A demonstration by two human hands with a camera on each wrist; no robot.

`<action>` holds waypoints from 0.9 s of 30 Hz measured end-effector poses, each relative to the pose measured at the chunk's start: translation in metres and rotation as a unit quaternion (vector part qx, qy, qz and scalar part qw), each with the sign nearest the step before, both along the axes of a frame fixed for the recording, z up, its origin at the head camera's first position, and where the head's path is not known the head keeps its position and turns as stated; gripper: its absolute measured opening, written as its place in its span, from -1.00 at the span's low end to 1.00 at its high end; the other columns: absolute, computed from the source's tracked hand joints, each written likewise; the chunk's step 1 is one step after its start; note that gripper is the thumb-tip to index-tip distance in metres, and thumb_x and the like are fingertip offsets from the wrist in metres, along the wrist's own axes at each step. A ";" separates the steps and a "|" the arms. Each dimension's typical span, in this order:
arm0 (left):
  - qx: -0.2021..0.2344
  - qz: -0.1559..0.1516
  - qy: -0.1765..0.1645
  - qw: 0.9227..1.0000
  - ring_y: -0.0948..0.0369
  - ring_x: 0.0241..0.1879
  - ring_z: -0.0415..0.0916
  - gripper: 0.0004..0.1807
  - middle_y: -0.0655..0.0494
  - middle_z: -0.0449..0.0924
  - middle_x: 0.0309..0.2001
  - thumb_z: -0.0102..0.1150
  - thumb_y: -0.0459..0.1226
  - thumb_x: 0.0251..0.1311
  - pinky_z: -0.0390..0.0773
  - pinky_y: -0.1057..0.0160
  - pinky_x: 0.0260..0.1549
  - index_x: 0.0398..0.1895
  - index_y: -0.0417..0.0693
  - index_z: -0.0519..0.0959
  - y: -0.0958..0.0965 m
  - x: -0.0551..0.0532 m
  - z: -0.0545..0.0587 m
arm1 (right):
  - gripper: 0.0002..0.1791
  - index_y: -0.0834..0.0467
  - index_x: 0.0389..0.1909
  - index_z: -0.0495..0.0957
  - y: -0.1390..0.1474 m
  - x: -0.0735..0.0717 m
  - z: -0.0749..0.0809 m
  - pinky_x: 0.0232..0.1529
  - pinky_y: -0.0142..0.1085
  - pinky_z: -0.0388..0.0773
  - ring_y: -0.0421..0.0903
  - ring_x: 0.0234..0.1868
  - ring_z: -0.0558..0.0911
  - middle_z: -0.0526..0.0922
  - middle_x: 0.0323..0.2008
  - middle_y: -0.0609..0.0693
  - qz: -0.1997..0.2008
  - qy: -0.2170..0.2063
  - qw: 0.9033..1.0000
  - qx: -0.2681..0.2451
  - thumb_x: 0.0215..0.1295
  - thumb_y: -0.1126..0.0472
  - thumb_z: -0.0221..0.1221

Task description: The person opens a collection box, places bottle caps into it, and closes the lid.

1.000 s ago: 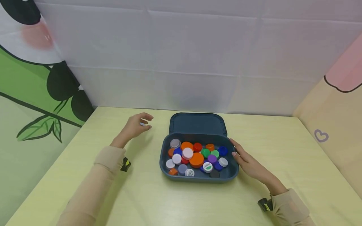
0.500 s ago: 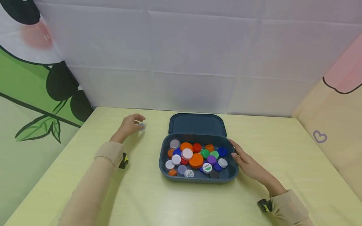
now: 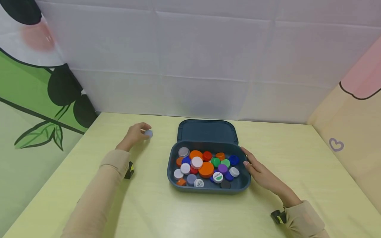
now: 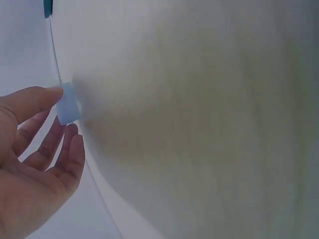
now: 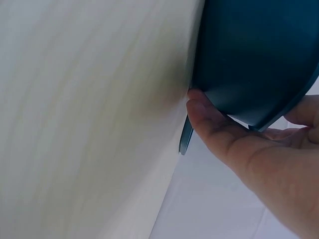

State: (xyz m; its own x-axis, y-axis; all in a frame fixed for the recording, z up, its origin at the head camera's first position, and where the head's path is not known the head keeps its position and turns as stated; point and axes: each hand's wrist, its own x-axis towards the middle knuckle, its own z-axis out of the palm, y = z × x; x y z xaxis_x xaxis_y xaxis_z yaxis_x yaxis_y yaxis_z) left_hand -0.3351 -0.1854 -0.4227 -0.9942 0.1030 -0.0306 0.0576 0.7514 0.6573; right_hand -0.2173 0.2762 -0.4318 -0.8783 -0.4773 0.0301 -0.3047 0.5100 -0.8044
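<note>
My left hand (image 3: 137, 135) is at the left rear of the table. It pinches a pale blue bottle cap (image 3: 148, 133) between thumb and fingers; in the left wrist view the cap (image 4: 68, 103) stands on edge close to the tabletop. My right hand (image 3: 263, 172) holds the right side of a dark blue box (image 3: 208, 189). In the right wrist view one digit lies along the box's outer wall (image 5: 249, 64) and another sits at the rim. Many bottle caps, such as a big orange cap (image 3: 206, 169) and a purple cap (image 3: 222, 169), fill the box.
The box's lid (image 3: 207, 130) lies folded back behind it. Under everything is a pale wooden table (image 3: 166, 215). A light curtain (image 3: 190, 59) hangs along the back edge, with printed panels at left (image 3: 38, 99) and right (image 3: 357, 132).
My left hand has moved slightly left and down, and the pale blue cap between its fingers has come more into view. My right hand and the box have stayed nearly still.
</note>
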 end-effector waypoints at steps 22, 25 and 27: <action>-0.016 -0.037 0.041 0.998 -0.15 0.00 0.45 -0.60 -0.27 0.45 0.03 0.11 -0.37 0.10 0.52 0.00 -0.10 0.04 -0.29 0.43 0.012 0.007 0.019 | -0.41 0.18 0.42 -0.22 0.000 0.000 0.001 0.25 0.27 -0.04 0.36 0.37 -0.10 -0.15 0.40 0.32 0.005 0.006 1.000 -0.001 0.47 0.14 -0.29; -0.022 -0.053 0.058 0.997 -0.13 -0.02 0.47 -0.60 -0.22 0.48 0.02 0.16 -0.36 0.08 0.54 0.01 -0.12 0.03 -0.27 0.46 0.020 0.010 0.025 | -0.41 0.18 0.42 -0.22 0.000 0.000 0.001 0.25 0.27 -0.05 0.36 0.37 -0.11 -0.15 0.40 0.32 0.005 0.006 1.000 -0.001 0.47 0.14 -0.29; -0.022 -0.062 0.062 0.996 -0.11 -0.02 0.47 -0.59 -0.19 0.49 0.02 0.19 -0.37 0.05 0.55 0.02 -0.14 0.02 -0.26 0.47 0.027 0.013 0.029 | -0.41 0.17 0.42 -0.21 0.000 0.000 0.001 0.25 0.27 -0.05 0.35 0.37 -0.11 -0.15 0.40 0.31 0.004 0.006 1.000 0.000 0.46 0.13 -0.29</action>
State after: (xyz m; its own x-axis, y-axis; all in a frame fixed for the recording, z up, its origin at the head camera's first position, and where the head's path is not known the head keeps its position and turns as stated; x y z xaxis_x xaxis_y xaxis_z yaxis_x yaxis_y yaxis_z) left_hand -0.3226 -0.1582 -0.3933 -0.9703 0.2268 0.0836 0.2301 0.7609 0.6067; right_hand -0.2171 0.2764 -0.4306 -0.8744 -0.4835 0.0396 -0.3172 0.5082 -0.8007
